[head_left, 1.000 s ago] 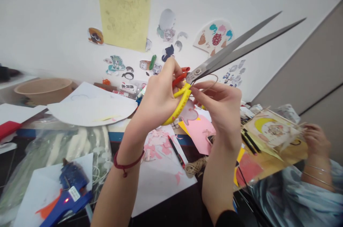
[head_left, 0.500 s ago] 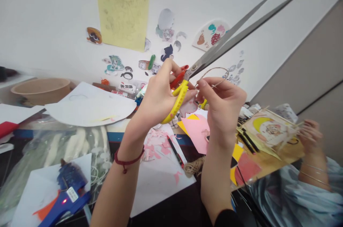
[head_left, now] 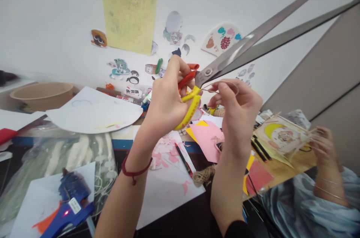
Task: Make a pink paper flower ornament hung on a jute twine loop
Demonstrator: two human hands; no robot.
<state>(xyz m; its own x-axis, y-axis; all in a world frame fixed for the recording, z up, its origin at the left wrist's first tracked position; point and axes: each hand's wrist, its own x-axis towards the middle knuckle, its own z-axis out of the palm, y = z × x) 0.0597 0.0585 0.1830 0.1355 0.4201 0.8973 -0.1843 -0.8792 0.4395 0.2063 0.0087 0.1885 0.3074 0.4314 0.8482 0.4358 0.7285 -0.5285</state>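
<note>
My left hand [head_left: 165,101] is closed around the yellow and red handles of a pair of large scissors [head_left: 208,72]. Their long blades are slightly parted and point up to the right. My right hand [head_left: 239,114], just below the blades, pinches a thin piece of twine [head_left: 208,89] between thumb and fingers. The twine runs left to the scissors beside my left fingers; where it ends there is hidden. Below my right wrist, a small bundle of twine [head_left: 204,175] lies on the table.
White paper [head_left: 171,200] with pink scraps lies beneath my arms. A blue glue gun [head_left: 74,202] with a red light sits at lower left. A wooden bowl [head_left: 42,92] stands at back left. Another person's hand [head_left: 324,146] holds a framed moon picture [head_left: 281,133] at right.
The scissors have swung nearer and further right, with their blades spread wider. My right hand has shifted slightly right, and the twine loop above it has shrunk and dropped.
</note>
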